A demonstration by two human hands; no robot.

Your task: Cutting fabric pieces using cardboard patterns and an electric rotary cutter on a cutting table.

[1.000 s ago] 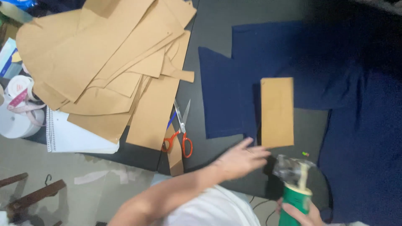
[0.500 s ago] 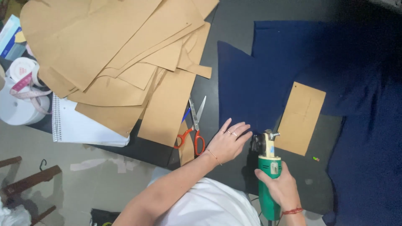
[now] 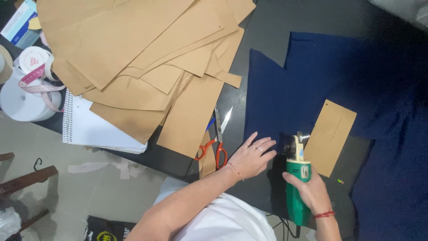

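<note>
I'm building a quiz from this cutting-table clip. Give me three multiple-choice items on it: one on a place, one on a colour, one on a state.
1. Where do the scissors lie?
A. On the navy fabric
B. Between the brown paper patterns and the navy fabric
C. On the spiral notebook

2. What colour is the body of the cutting tool?
A. Green
B. Yellow
C. Red

3. How does the left hand rest?
A. Clenched round the scissors
B. Lifted off the table
C. Flat, fingers spread, at the fabric's edge

Answers:
1 B: they lie on the dark table beside the brown paper patterns, left of the navy fabric.
2 A: the body gripped by the right hand is green.
3 C: the palm is down, with nothing in it.
</note>
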